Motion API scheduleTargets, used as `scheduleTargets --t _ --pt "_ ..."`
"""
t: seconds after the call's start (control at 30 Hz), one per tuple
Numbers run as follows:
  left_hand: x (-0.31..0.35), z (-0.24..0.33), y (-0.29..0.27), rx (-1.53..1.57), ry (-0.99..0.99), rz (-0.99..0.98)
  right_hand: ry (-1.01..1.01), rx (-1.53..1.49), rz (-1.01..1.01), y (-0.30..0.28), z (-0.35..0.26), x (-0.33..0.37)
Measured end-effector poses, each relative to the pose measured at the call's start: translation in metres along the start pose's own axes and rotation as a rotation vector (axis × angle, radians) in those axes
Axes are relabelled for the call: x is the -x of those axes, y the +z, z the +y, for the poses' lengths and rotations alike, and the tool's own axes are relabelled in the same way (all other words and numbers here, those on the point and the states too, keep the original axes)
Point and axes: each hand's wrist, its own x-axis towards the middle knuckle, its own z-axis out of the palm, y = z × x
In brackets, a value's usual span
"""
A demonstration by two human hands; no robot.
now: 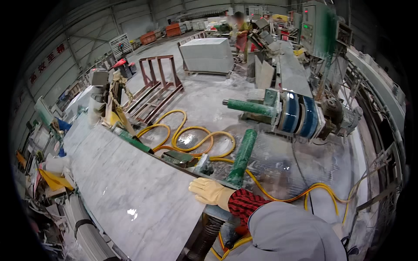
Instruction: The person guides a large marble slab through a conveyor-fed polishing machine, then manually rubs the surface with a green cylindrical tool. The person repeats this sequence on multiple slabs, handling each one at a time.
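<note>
My right hand (211, 191), in a cream work glove with a red-and-black checked cuff, reaches in from the lower right. It lies flat with its fingers stretched out on the near right edge of a large pale, grey-veined stone slab (130, 174), holding nothing. The slab looks wet and glossy in places. Just beyond the hand, a green metal cylinder (244, 154) stands out from the slab's edge. A dark ribbed bellows (207, 237) is under the slab's near corner. My left hand is not in view.
A yellow hose (187, 139) loops over the wet floor. To the right stands a machine with blue-rimmed wheels (291, 113). Farther off are a red metal rack (161, 87), a stacked block of pale slabs (209, 56), and a person (241, 37) in the background.
</note>
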Motion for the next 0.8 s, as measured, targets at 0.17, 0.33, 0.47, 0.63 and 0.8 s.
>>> scheduleTargets --t 0.17,0.33,0.47,0.63,0.8 --pt "0.008 -0.011 0.013 -0.083 0.091 0.034 -0.011 0.021 -0.02 0.002 0.003 0.002" --pt "0.004 0.011 -0.013 0.044 0.085 0.068 -0.007 0.007 0.017 0.001 0.001 0.004" --pt "0.008 -0.018 0.018 -0.153 0.151 0.06 -0.015 0.006 0.025 0.002 0.001 0.004" --pt "0.004 0.007 -0.009 -0.041 0.048 0.115 -0.017 0.007 0.032 0.002 -0.001 0.006" --pt "0.006 0.003 -0.002 -0.008 0.03 0.159 -0.015 0.017 -0.023 -0.006 -0.004 0.003"
